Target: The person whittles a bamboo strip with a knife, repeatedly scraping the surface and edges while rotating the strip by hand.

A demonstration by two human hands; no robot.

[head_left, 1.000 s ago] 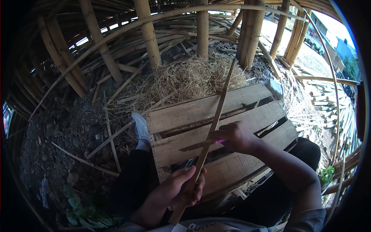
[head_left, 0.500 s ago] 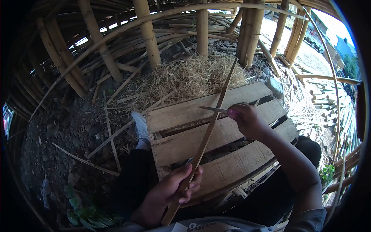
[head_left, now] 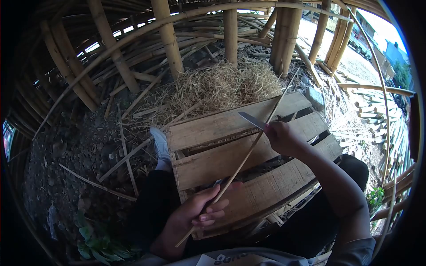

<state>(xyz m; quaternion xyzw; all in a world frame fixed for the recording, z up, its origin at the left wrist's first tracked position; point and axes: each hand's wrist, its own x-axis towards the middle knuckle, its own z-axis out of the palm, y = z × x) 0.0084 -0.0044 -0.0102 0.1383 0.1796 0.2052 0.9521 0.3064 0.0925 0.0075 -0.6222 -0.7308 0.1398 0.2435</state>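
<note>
A long bamboo strip (head_left: 244, 160) slants up and to the right over the wooden slat table (head_left: 217, 167), its narrow edge facing me. My left hand (head_left: 202, 213) is closed around its lower part, some fingers loosely curled. Farther up, my right hand (head_left: 284, 138) grips a knife whose handle is hidden in the fist. The knife blade (head_left: 251, 120) points up and left, lying across or close to the strip; whether it touches cannot be made out. A small dark piece (head_left: 217, 182) shows beside my left thumb.
A heap of pale shavings (head_left: 226, 84) lies beyond the table. Bamboo posts (head_left: 167, 40) stand behind it, with stacked poles farther back. A grey block (head_left: 315, 98) sits at the table's far right corner. My shoe (head_left: 160, 145) rests at the left edge.
The strip has turned from its broad face to its narrow edge, and its far end has swung right. The knife blade has tilted, showing more of its flat side.
</note>
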